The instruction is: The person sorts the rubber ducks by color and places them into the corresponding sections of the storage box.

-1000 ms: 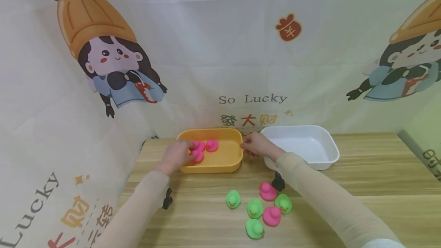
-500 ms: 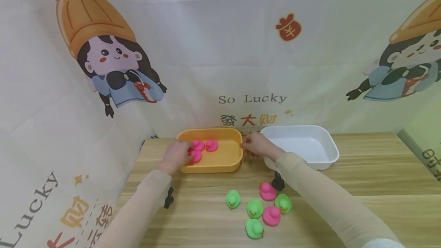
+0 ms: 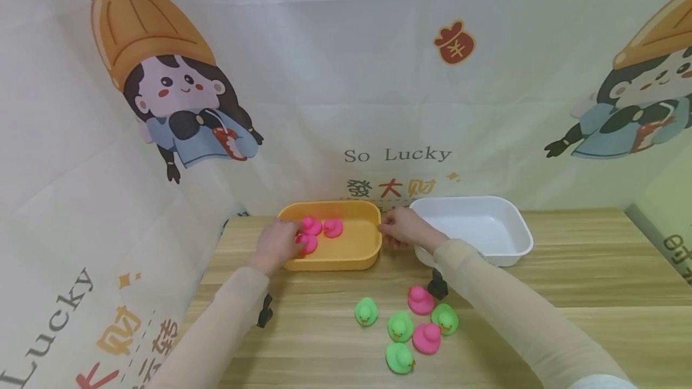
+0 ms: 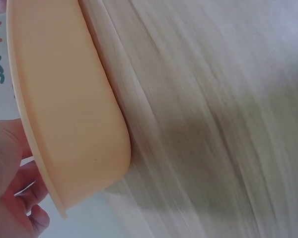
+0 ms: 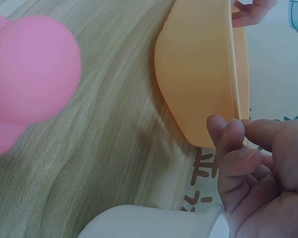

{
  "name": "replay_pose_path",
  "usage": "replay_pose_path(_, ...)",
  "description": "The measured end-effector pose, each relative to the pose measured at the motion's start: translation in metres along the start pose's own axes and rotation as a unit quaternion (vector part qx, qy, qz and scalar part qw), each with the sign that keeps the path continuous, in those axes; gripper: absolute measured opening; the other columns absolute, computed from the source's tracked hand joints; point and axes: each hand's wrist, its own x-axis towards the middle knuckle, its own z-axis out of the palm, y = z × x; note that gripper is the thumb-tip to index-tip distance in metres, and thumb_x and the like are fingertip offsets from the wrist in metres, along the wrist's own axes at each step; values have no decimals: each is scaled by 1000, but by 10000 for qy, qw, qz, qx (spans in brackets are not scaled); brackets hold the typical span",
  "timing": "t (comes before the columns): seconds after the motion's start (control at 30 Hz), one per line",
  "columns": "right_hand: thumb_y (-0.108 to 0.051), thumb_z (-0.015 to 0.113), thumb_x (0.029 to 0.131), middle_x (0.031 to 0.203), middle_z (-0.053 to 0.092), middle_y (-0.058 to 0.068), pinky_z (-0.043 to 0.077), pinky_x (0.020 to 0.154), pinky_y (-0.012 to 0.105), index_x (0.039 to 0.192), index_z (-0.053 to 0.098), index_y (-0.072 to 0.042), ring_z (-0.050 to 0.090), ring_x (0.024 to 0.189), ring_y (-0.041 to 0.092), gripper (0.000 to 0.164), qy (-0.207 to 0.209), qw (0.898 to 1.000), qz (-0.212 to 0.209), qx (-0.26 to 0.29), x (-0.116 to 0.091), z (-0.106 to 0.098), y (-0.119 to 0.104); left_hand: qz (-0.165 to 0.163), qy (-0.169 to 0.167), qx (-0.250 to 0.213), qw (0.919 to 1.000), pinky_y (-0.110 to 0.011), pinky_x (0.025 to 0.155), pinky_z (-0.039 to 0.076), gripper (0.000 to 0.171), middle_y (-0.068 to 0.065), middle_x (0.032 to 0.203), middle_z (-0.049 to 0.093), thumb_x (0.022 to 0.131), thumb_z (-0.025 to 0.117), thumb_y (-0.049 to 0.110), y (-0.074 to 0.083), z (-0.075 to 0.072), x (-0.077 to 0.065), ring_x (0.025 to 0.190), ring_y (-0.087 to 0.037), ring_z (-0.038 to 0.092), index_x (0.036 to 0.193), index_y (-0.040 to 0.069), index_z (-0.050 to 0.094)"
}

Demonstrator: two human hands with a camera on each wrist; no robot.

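Observation:
In the head view, my left hand (image 3: 277, 245) holds the left end of a yellow plastic tray (image 3: 346, 265), its fingers bent over the rim. Its fingertips overlap the nearest of three pink rubber ducks (image 3: 333, 228) that sit inside, toward the left. My right hand (image 3: 404, 227) pinches the tray's right rim between thumb and fingers. The right wrist view shows those fingertips (image 5: 233, 130) at the rim's corner. In the left wrist view the tray's outer wall (image 4: 69, 99) stands on the wood, and part of the left hand is hidden behind the rim.
A white tray (image 3: 478, 260) stands right of the yellow one, under my right forearm's edge. Several green rubber ducks (image 3: 400, 326) and two pink ducks (image 3: 427, 338) lie on the wooden table (image 3: 313, 341) in front. A printed cloth (image 3: 335, 65) hangs close behind the trays.
My left hand's fingers have drawn slightly back toward the rim, and the front pink duck has shifted a little left. The right hand and both trays stay put.

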Motion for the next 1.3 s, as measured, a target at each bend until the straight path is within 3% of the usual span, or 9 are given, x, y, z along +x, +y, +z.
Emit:
replay_pose_path(0.23,-18,59,106,76,73,9,45,49,23,94,73,-1,58,53,10,26,39,9999,-84,-84,-2,-1,-2,511,521,-217,9971,-51,92,53,26,-16,108,71,95,76,19,12,-4,-15,104,-35,61,115,2,73)
replay_pose_path(0.4,-18,59,106,78,74,9,45,49,23,98,74,0,60,54,11,25,-3,9997,-137,-180,-1,-2,-1,1128,1124,-411,9864,-46,84,53,24,-11,98,72,90,81,16,31,-3,-32,93,-32,60,107,3,73)
replay_pose_path(0.57,-19,59,106,82,75,12,46,49,23,100,74,-1,62,55,12,24,-35,9996,-130,-233,0,-4,2,1658,1379,-682,9741,-44,84,54,24,-7,95,72,86,85,15,54,-3,-49,92,-28,64,104,4,73)
replay_pose_path(0.67,-19,60,106,82,76,13,45,49,23,100,75,-1,60,55,11,24,-64,9996,-141,-256,0,-5,2,1929,1403,-779,9680,-39,81,54,24,-5,94,71,85,86,14,69,0,-60,89,-23,62,104,6,74)
replay_pose_path(0.83,-18,60,106,80,75,12,46,49,23,99,76,-1,60,54,11,24,-96,9993,-238,-264,1,-7,1,2281,1167,-895,9625,-35,78,51,23,-3,96,70,88,84,18,94,3,-78,87,-20,57,105,8,74)
replay_pose_path(1.1,-20,61,105,75,72,5,46,49,24,97,76,-3,58,54,11,24,-111,9995,-162,-251,1,-8,1,2344,495,-1166,9638,-31,88,52,24,2,108,72,96,77,29,135,9,-100,100,-16,60,113,13,75)
replay_pose_path(1.3,-20,62,105,79,74,11,46,49,24,98,76,-2,58,55,10,24,-105,9996,-169,-208,1,-9,2,2707,638,-1170,9534,-26,88,51,23,4,104,73,93,79,30,161,22,-113,100,-12,61,110,14,76)
